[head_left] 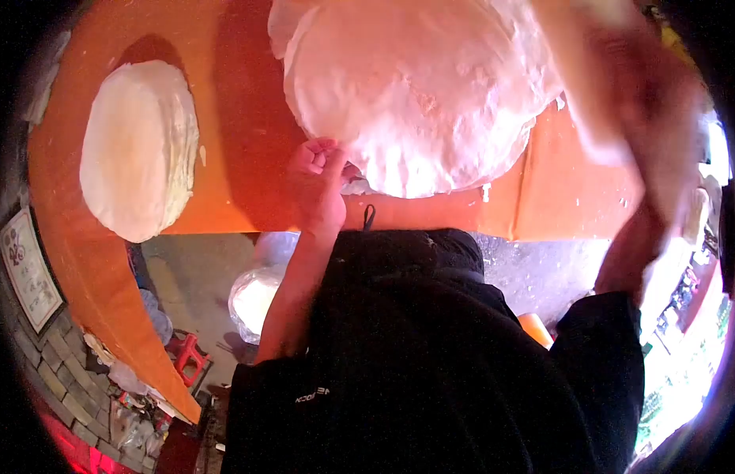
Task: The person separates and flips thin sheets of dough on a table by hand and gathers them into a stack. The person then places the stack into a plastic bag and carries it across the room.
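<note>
A large stack of thin, pale round sheets (415, 95) lies on the orange table (241, 158), in front of the body. My left hand (320, 178) is at the stack's lower left edge, its thumb and fingers pinched together on the rim of a sheet. My right hand (636, 71) is a blur at the upper right. A pale shape, also blurred, hangs beside it, and its fingers cannot be made out. To the left rests a smaller stack of pale round sheets (138, 150), apart from the large one.
Below the table edge are a round container with pale contents (255, 304) and a red plastic stool (190, 359). A framed sheet (29, 268) stands by a brick surface at the far left. Bagged items (138, 426) lie at the lower left.
</note>
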The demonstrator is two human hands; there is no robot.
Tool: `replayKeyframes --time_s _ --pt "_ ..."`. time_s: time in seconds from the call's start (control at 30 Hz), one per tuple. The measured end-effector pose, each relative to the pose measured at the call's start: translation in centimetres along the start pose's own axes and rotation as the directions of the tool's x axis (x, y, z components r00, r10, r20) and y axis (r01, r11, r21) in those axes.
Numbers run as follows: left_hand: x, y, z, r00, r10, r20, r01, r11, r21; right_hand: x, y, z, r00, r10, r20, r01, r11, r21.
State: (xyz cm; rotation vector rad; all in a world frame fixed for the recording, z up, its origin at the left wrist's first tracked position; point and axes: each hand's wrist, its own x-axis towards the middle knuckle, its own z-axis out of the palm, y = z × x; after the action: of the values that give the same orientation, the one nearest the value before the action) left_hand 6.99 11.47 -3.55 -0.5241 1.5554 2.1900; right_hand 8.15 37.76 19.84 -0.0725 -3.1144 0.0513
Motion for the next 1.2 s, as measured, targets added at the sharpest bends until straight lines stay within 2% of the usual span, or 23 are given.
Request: replayKeyframes --time_s 0.03,0.07,0.1,0.13,0.17,0.2,0.23,0.3,0.37,0.43,0.47,0.5,0.57,0.6,0.73,0.8,0.83,0.9,0.97,1.03,1.07,1.1,1.2 --pt "-0.3 -0.1 -0.1 1.000 0.004 -0.009 -0.004 1.000 -0.001 0.0 -1.9 2.3 0.981 -0.189 0.046 0.193 0.923 -0.332" --pt "-0.5 -0.3 -0.4 0.998 0.057 -0.001 -0.057 0.994 0.095 -0.2 -3.6 4.9 0.923 -0.362 0.128 0.339 0.610 -0.716" --pt "-0.6 -0.5 -0.6 0.994 0.110 0.014 -0.111 0.975 0.191 -0.3 -5.0 8.0 0.878 -0.424 0.220 0.433 0.512 -0.742" --pt "-0.6 -1.2 -1.2 0.978 0.197 0.071 -0.205 0.970 0.133 -0.5 -5.7 12.1 0.894 -0.340 0.292 0.397 0.903 -0.163" --pt "-1.3 -0.7 -1.2 0.990 0.128 0.059 -0.135 0.979 0.154 0.3 -8.0 16.2 0.751 -0.228 0.619 0.047 0.954 0.295" --pt "-1.7 -0.6 -1.1 0.991 0.118 0.062 -0.125 0.984 0.126 -0.4 -9.2 16.9 0.855 -0.191 0.482 0.021 0.942 0.335" --pt "-2.0 -0.4 -0.9 0.992 0.113 0.063 -0.119 0.988 0.094 -0.7 -8.9 16.7 0.855 -0.196 0.480 0.027 0.941 0.337" --pt "-3.0 0.4 -0.6 0.994 0.095 0.057 -0.102 0.986 0.131 -1.2 -8.6 15.4 0.912 -0.203 0.357 0.077 0.938 0.338" --pt "-3.1 0.8 -0.6 0.993 0.090 0.071 -0.100 0.982 0.159 -1.8 -10.2 16.9 0.982 -0.182 0.050 0.149 0.909 0.391" --pt "-2.5 0.2 -1.2 0.982 0.163 0.098 -0.182 0.957 0.225 -3.0 -11.6 18.3 0.984 -0.169 0.060 0.124 0.883 0.452" --pt "-2.0 -0.3 -1.5 0.985 0.147 0.087 -0.165 0.947 0.277 -3.6 -11.7 18.6 0.964 -0.170 0.205 0.058 0.885 0.462" --pt "-2.2 -0.3 -1.7 0.987 0.143 0.077 -0.159 0.947 0.278 -4.0 -11.8 18.1 0.961 -0.178 0.211 0.061 0.882 0.467" --pt "-2.5 -0.3 -1.6 0.985 0.089 0.145 -0.090 0.996 0.000 -4.0 -11.5 16.1 0.967 -0.219 0.126 0.090 0.764 0.639" --pt "-2.6 0.0 -1.5 0.979 0.115 0.166 -0.127 0.990 0.065 -3.8 -11.9 14.8 0.951 -0.209 0.227 0.028 0.790 0.612" --pt "-2.0 2.0 -1.4 0.968 0.140 0.206 -0.173 0.973 0.152 -3.4 -12.5 15.8 0.963 -0.186 0.198 0.031 0.799 0.600" --pt "-1.9 2.8 -1.5 0.904 0.277 0.326 -0.382 0.867 0.321 -3.6 -12.8 16.0 0.979 -0.141 0.148 0.033 0.823 0.567" --pt "-2.0 2.7 -1.5 0.904 0.271 0.331 -0.378 0.869 0.319 -3.8 -12.9 16.5 0.979 -0.134 0.153 0.025 0.825 0.564" --pt "-1.6 2.6 -1.4 0.936 0.147 0.320 -0.168 0.985 0.039 -3.4 -12.9 17.9 0.970 -0.114 0.216 0.008 0.900 0.435" --pt "-1.1 2.1 -2.4 0.928 0.170 0.330 -0.200 0.978 0.058 -1.7 -13.1 15.2 0.971 -0.100 0.219 -0.007 0.897 0.441" --pt "-0.6 1.7 -3.2 0.973 -0.001 0.233 0.052 0.976 -0.210 -0.6 -12.8 12.3 0.971 -0.240 0.018 0.179 0.771 0.611" --pt "1.0 0.5 -5.0 0.966 -0.013 0.257 0.039 0.995 -0.096 0.0 -12.7 10.8 0.950 -0.301 -0.081 0.277 0.697 0.661" --pt "1.2 1.1 -5.5 0.969 -0.023 0.245 0.057 0.990 -0.130 0.5 -12.4 9.3 0.938 -0.319 -0.136 0.316 0.627 0.712" --pt "2.1 3.8 -7.7 0.977 0.026 0.210 0.027 0.969 -0.246 1.8 -11.1 4.9 0.957 -0.247 -0.153 0.247 0.409 0.879"
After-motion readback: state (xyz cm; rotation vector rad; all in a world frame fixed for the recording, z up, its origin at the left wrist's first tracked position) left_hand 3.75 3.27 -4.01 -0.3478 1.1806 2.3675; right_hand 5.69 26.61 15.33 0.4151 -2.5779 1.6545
